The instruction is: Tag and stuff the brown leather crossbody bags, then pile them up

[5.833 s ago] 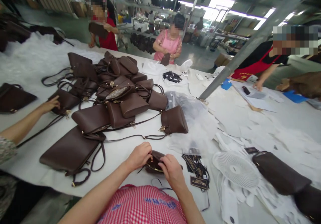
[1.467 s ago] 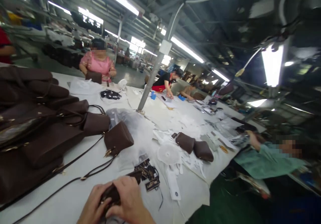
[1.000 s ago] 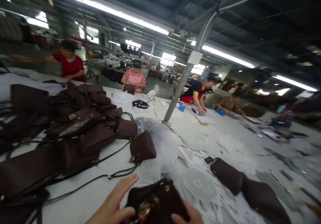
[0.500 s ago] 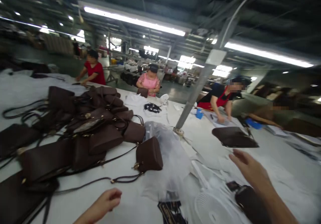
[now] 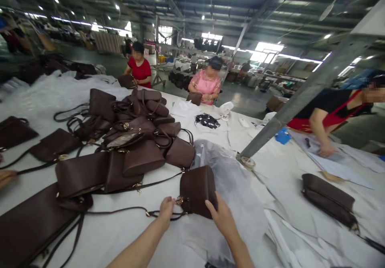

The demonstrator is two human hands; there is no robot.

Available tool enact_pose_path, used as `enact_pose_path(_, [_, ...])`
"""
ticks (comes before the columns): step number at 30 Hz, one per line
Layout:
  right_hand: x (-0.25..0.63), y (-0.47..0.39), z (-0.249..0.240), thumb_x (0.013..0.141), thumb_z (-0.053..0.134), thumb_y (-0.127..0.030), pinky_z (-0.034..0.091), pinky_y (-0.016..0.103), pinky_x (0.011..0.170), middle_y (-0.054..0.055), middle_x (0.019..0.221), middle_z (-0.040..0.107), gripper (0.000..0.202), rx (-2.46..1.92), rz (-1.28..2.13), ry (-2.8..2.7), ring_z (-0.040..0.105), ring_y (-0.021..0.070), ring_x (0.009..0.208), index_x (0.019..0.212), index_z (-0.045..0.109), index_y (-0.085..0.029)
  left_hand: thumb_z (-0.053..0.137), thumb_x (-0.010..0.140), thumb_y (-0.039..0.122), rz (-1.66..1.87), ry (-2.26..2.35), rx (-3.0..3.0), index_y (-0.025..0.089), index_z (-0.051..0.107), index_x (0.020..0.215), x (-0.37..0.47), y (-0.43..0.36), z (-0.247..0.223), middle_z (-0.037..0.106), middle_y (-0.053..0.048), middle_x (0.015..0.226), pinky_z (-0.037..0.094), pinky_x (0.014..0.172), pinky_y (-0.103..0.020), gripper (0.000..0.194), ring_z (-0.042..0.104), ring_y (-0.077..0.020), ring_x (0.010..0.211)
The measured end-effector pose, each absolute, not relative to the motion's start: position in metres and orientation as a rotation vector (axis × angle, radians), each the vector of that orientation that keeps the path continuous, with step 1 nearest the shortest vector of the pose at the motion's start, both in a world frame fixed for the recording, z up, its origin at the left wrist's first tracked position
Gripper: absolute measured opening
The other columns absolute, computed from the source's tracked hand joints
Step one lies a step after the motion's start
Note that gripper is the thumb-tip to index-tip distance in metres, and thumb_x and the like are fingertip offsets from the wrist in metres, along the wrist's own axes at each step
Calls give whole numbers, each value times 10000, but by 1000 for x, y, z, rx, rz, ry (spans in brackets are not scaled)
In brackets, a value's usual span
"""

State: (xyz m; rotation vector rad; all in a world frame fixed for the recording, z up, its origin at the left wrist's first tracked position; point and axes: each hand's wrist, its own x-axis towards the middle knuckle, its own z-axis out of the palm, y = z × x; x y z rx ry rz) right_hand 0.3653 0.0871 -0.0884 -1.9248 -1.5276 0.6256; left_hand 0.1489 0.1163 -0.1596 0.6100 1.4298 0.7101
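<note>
A small dark brown handbag (image 5: pixel 197 186) with a gold fitting (image 5: pixel 179 200) lies on the table in front of me. My right hand (image 5: pixel 223 216) grips its right side, thumb on the front and fingers partly hidden behind. On the other side, my left hand (image 5: pixel 167 211) is closed at the strap (image 5: pixel 156 214) beside the gold fitting; its fingertips are partly hidden. Under and behind the bag spreads a clear plastic sheet (image 5: pixel 231 180). To the left, a pile of similar brown handbags (image 5: pixel 144 156) has tangled straps.
Another person's hand (image 5: pixel 7 178) touches a strap at the left edge. A slanted metal post (image 5: pixel 270 127) rises from the white table (image 5: pixel 120 230). A brown bag (image 5: pixel 329 200) and papers (image 5: pixel 333 166) lie right. Co-workers stand across the table, one in a pink apron (image 5: pixel 207 84).
Both hands, apart and free before, have come together onto the small handbag. The view has turned right and moved closer; the white fan at the lower right has left view.
</note>
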Motion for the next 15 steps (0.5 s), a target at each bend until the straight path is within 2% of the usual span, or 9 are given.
enact_pose_path(2, [362,103,-101,783,514,-501,493,469,900,216,1157,644,616,-1999,603,-1538,610,350,1083,1222,551,-71,574,752,339,731,1436,569,189,543,868,158,134,-161,650,-75,933,459,842,-341,192,599,-232,980])
enact_pose_path(4, [362,113,-109,766,531,-495,505,488,853,227,1104,663,615,-2061,614,-1513,636,373,1022,1209,553,-68,581,763,345,729,1382,565,178,566,883,167,148,-158,666,-83,908,470,813,-346,207,621,-232,918])
enact_pose_path(8, [359,114,-103,764,531,-441,506,462,851,162,1038,700,469,-1938,771,-1427,661,334,962,1120,613,-146,593,766,339,793,1275,631,160,580,925,169,163,-131,675,-72,877,479,767,-335,240,627,-224,841])
enact_pose_path(10, [348,103,-94,734,568,-405,488,443,899,131,1063,699,436,-1760,920,-1354,646,305,1004,1097,628,-171,588,759,295,903,1244,849,165,589,950,158,163,-100,667,-62,927,462,792,-326,230,603,-222,883])
enact_pose_path(12, [329,84,-90,701,612,-416,490,424,900,127,1103,685,505,-1576,1133,-1225,635,288,1025,1141,610,-167,563,758,243,989,1211,1257,173,611,904,139,157,-58,653,-62,916,439,804,-336,169,566,-230,895])
enact_pose_path(14, [304,58,-93,693,623,-490,524,400,815,139,1140,666,629,-1468,1349,-1074,650,279,974,1226,558,-163,543,769,198,962,1208,1726,177,590,737,115,141,-12,616,-52,816,406,783,-342,61,526,-226,844])
enact_pose_path(15, [291,44,-98,684,622,-532,537,390,748,143,1152,658,685,-1465,1428,-1022,661,279,926,1260,533,-174,532,779,174,909,1201,1919,179,564,685,102,129,9,594,-43,769,389,754,-332,99,507,-215,807])
